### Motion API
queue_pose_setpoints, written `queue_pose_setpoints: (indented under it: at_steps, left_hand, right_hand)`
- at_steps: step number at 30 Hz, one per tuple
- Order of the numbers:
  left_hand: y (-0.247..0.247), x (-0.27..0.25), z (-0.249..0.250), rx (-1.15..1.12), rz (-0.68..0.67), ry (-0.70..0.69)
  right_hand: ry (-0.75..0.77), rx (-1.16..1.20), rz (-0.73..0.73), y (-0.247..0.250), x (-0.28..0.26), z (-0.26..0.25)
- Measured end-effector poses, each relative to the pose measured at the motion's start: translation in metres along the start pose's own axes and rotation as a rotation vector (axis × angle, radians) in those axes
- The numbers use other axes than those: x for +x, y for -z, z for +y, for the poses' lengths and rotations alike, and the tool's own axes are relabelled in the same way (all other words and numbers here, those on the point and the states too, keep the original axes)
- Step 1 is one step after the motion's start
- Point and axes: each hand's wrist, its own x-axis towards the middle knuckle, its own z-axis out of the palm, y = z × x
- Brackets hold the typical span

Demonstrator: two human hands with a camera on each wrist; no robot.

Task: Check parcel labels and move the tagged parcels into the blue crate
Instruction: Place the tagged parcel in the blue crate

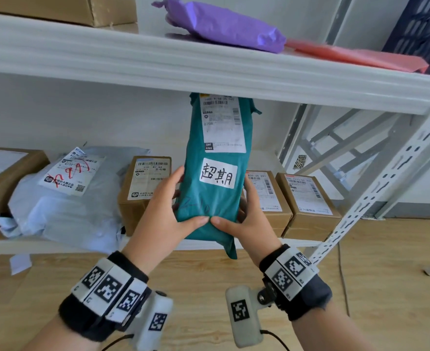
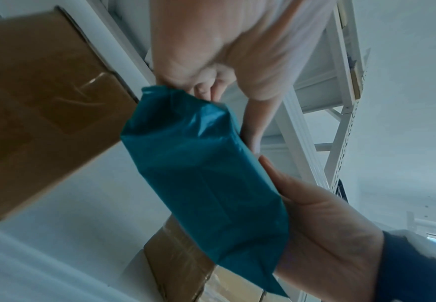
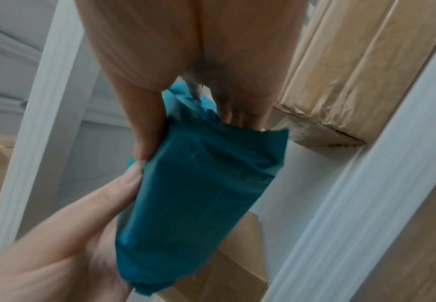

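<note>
I hold a teal plastic-wrapped parcel (image 1: 196,153) upright in front of the lower shelf, using both hands. A printed shipping label (image 1: 222,125) covers its upper part and a white handwritten tag (image 1: 218,176) sits at its middle. My left hand (image 1: 166,206) grips its lower left side, thumb on the front. My right hand (image 1: 249,219) grips the lower right the same way; the thumbs nearly meet. The left wrist view shows the parcel (image 2: 204,173) from below, and so does the right wrist view (image 3: 199,194). A dark blue latticed crate (image 1: 421,29) shows at the top right edge.
The lower shelf holds brown boxes (image 1: 145,183) (image 1: 307,198) and a grey mailer bag (image 1: 64,198) with red scribbles on its label. A purple parcel (image 1: 224,24) and a pink mailer (image 1: 348,55) lie on the upper shelf. A white perforated upright (image 1: 386,183) slants at right.
</note>
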Motion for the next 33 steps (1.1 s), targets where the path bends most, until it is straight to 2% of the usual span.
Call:
queue_pose_setpoints:
  at_steps: [3,8,13,17,20,25,33]
  left_hand:
    - [0.005,0.001,0.005,-0.06,-0.062,-0.011]
    - [0.014,0.012,0.015,-0.22,-0.121,0.08]
    - [0.016,0.015,0.019,-0.286,-0.205,0.069]
    - [0.014,0.013,0.018,-0.343,-0.215,0.071]
    - [0.012,0.009,0.015,-0.389,-0.209,0.085]
    - [0.011,0.004,0.008,-0.367,-0.236,0.105]
    - [0.01,0.004,0.003,-0.277,-0.3,0.091]
  right_hand:
    - [0.004,0.007,0.006,0.001,-0.005,-0.002]
    - [0.026,-0.039,-0.011,0.006,-0.01,-0.01]
    - [0.028,-0.131,-0.053,0.007,-0.015,-0.016]
    - [0.044,-0.13,-0.088,0.008,-0.02,-0.016]
    - [0.026,-0.034,-0.065,0.009,-0.021,-0.019]
    - [0.059,0.006,-0.002,0.01,-0.018,-0.022]
    - [0.121,-0.055,-0.062,0.007,-0.023,-0.027]
